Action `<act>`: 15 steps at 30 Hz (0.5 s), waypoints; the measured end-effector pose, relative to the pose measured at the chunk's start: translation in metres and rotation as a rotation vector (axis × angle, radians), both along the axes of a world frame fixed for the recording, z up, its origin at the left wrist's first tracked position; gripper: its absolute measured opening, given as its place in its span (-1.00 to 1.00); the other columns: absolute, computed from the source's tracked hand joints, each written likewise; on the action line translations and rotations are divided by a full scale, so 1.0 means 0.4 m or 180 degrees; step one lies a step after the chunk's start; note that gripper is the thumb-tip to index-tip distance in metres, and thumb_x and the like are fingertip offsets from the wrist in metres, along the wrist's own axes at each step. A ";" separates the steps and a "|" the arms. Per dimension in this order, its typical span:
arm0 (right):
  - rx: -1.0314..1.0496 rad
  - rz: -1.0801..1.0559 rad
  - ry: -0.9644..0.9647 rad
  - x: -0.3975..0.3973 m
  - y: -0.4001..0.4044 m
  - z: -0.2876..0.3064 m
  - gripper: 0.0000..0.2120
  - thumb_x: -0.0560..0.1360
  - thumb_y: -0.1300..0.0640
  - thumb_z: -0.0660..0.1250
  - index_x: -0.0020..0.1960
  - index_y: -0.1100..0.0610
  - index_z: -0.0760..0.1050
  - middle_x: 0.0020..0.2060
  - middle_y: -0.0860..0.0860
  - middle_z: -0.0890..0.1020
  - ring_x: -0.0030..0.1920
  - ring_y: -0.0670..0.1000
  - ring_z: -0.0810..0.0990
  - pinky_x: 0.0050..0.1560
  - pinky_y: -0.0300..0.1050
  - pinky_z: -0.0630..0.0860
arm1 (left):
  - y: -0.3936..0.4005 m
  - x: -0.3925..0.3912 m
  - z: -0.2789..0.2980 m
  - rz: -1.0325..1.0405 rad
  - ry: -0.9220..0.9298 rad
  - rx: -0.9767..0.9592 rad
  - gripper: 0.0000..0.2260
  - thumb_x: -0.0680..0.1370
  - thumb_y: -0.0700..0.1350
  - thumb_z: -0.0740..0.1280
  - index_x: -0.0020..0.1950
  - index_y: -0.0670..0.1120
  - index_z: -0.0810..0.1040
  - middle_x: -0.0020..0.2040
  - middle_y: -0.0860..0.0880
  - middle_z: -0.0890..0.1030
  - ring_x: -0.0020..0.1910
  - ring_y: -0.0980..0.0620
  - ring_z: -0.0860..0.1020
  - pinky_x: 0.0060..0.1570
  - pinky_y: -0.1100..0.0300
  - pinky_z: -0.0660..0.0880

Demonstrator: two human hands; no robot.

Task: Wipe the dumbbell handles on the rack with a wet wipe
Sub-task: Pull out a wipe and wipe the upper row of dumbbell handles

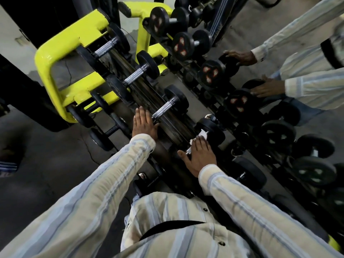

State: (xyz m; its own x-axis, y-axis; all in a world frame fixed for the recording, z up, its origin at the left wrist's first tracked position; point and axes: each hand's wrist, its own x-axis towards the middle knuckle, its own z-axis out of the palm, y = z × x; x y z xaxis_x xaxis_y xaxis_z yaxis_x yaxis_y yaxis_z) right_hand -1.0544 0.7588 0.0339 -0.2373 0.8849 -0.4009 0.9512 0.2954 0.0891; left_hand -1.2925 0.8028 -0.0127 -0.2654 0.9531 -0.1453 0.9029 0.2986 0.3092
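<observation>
Wet wipe: the white wet wipe (pixel 202 135) lies wrapped on the handle of the nearest dumbbell (pixel 212 127), pressed under the right hand; crumpled white edges show past the fingertips and beside the thumb.
Right hand: the right hand (pixel 199 155) lies over the wipe and handle, fingers (pixel 200 144) bent down around them in a grip, thumb spread toward the left.
Left hand: the left hand (pixel 144 123) rests flat, fingers straight and together, on the black end plate of the next dumbbell, just beside its knurled handle (pixel 163 110); it grips nothing.
Dumbbells: round black rubbery end plates, short metal handles with a fine cross-hatched, shiny texture; they sit in a slanting row on the rack (pixel 149 94).
Rack: dark metal rails, with a glossy yellow tubular frame (pixel 55 53) with rounded corners at the far end.
Mirror: a mirror (pixel 279 53) to the right repeats the dumbbells and both hands.
Sleeves: cream cloth with pale blue stripes (pixel 111 183).
Floor: dull grey, with cracks (pixel 46 174).
</observation>
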 end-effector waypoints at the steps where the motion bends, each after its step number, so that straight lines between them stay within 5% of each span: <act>1: -0.0089 -0.0177 0.0199 -0.007 -0.022 -0.006 0.18 0.35 -0.52 -0.55 0.61 0.30 0.02 0.62 0.19 0.07 0.63 0.12 -0.09 0.61 0.05 -0.14 | 0.001 0.000 -0.001 0.0006 -0.0018 0.0018 -0.32 0.65 0.10 0.22 0.60 -0.30 0.10 0.64 -0.30 0.01 0.63 -0.29 -0.05 0.60 -0.16 -0.02; 5: -0.0280 -0.0989 0.0880 -0.039 -0.045 -0.023 0.04 0.50 -0.49 -0.19 0.61 0.33 -0.16 0.61 0.23 -0.14 0.62 0.15 -0.22 0.61 0.00 -0.20 | 0.003 -0.001 -0.001 0.0008 -0.0040 0.0017 -0.31 0.65 0.09 0.24 0.60 -0.31 0.11 0.63 -0.31 0.02 0.63 -0.29 -0.05 0.60 -0.16 -0.03; 9: -0.0374 -0.2118 0.1725 -0.088 0.025 -0.009 -0.02 0.59 -0.37 0.06 0.59 0.37 -0.22 0.59 0.32 -0.17 0.61 0.26 -0.12 0.60 0.11 -0.09 | 0.002 0.001 0.004 0.0018 -0.0045 0.0010 -0.31 0.65 0.09 0.24 0.60 -0.30 0.09 0.64 -0.30 0.00 0.64 -0.27 -0.07 0.60 -0.14 -0.04; 12: -0.0300 -0.3225 0.2562 -0.101 0.093 -0.022 -0.03 0.57 -0.25 0.27 0.59 0.37 -0.12 0.57 0.34 0.06 0.57 0.29 0.14 0.56 0.10 0.12 | 0.008 0.005 0.022 0.0039 -0.0038 -0.0126 -0.30 0.66 0.10 0.23 0.61 -0.28 0.05 0.65 -0.28 -0.06 0.64 -0.25 -0.11 0.61 -0.11 -0.09; 15: -0.0128 -0.4437 0.3692 -0.044 0.161 -0.050 -0.33 0.49 -0.02 0.47 0.41 0.36 0.37 0.30 0.27 0.53 0.33 0.24 0.52 0.43 0.06 0.39 | 0.002 0.014 0.033 -0.0013 0.0046 -0.0103 -0.34 0.62 0.05 0.30 0.59 -0.27 0.15 0.64 -0.29 0.00 0.63 -0.28 -0.07 0.60 -0.13 -0.12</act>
State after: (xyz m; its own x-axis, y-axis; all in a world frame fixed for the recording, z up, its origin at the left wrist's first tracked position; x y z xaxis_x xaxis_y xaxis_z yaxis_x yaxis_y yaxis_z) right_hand -1.0721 0.8232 0.0137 0.4442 0.6529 -0.6134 0.0441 -0.6998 -0.7129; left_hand -1.2869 0.8038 0.0006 -0.2638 0.9490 -0.1724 0.9085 0.3045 0.2862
